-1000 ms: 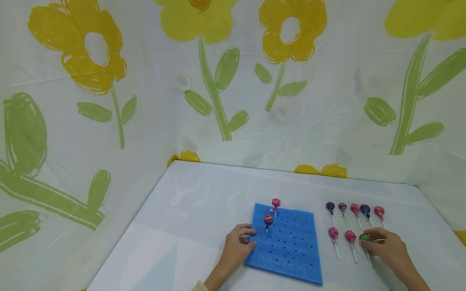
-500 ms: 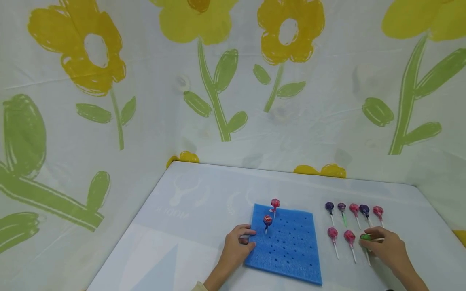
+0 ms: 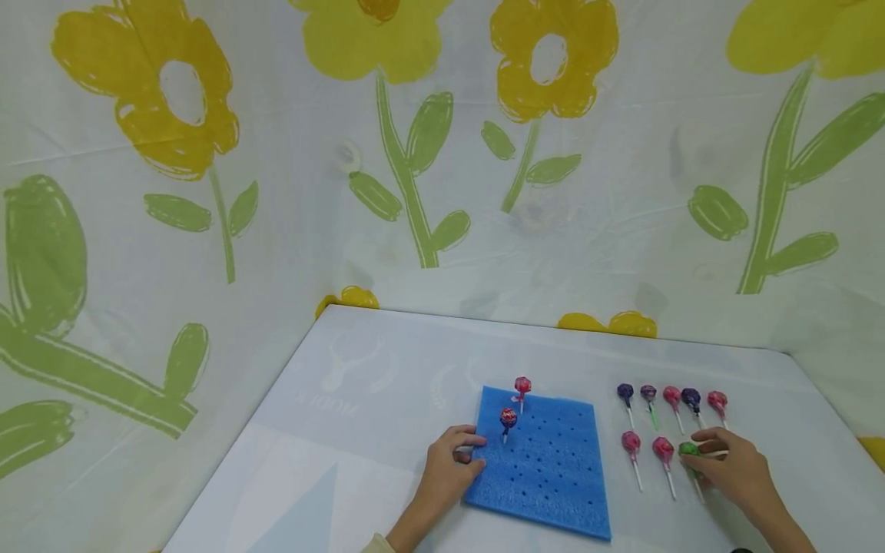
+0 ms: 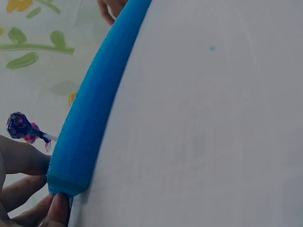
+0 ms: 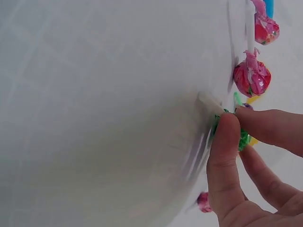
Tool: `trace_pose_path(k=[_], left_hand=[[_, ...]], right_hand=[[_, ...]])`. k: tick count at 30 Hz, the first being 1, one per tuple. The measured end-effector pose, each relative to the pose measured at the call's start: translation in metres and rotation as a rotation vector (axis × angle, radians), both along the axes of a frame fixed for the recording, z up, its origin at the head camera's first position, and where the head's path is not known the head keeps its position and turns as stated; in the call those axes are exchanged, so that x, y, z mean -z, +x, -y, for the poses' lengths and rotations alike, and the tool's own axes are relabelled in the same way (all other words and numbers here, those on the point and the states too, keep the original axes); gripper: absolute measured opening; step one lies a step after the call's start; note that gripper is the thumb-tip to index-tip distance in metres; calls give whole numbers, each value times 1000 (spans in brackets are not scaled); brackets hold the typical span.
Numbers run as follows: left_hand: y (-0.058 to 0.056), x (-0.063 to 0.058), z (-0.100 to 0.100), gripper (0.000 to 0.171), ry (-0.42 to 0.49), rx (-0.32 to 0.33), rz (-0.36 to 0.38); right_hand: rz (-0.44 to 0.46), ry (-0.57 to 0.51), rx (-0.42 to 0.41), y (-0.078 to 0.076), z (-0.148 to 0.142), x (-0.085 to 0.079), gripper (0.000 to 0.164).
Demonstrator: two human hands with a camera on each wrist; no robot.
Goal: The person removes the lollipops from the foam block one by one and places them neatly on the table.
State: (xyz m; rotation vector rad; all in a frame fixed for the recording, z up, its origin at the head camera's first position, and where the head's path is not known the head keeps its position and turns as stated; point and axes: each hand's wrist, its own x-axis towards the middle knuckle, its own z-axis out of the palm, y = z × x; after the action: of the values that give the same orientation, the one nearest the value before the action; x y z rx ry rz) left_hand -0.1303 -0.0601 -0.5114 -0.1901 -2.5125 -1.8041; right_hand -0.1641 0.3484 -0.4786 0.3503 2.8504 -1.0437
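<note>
At the left edge of a blue foam board [image 3: 574, 507] dotted with small holes, my left hand [image 3: 445, 465] holds on, with fingers and thumb bent at the edge. In the left wrist view the fingers [image 4: 26, 156] meet the corner of the foam [image 4: 90, 127]. Two lollipops stand upright in the board: a pink one [image 3: 522, 385] at the back and a red-and-dark-blue one [image 3: 508, 418] before it. My right hand [image 3: 736, 465] pinches a green-wrapped lollipop [image 3: 688, 450] by its head, partly hidden by thumb and fingers in the right wrist view. Its white stick slants toward the table.
Right of the board, several lollipops lie in a back row, including a dark purple one [image 3: 625, 392] and a pink one [image 3: 717, 402]. Two pink lollipops, one [image 3: 631, 442] left of the other [image 3: 664, 449], lie in front. Flower-printed cloth [image 3: 622, 253] walls the white table [image 3: 387, 346].
The green lollipop's head has shifted slightly left and shows more between the right fingers and thumb. My left hand and the board keep their places.
</note>
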Motion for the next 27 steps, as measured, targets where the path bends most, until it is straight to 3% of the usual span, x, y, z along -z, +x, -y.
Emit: trace_pose_path(k=[13,27], left_hand=[[1,-2,-1,24,-13,1,-5],[-1,3,-1,25,-13,-11,-18]], right_hand=[[-22,6,22,2,-3,0,53],[-142,-36,-71,12,17,-39,54]])
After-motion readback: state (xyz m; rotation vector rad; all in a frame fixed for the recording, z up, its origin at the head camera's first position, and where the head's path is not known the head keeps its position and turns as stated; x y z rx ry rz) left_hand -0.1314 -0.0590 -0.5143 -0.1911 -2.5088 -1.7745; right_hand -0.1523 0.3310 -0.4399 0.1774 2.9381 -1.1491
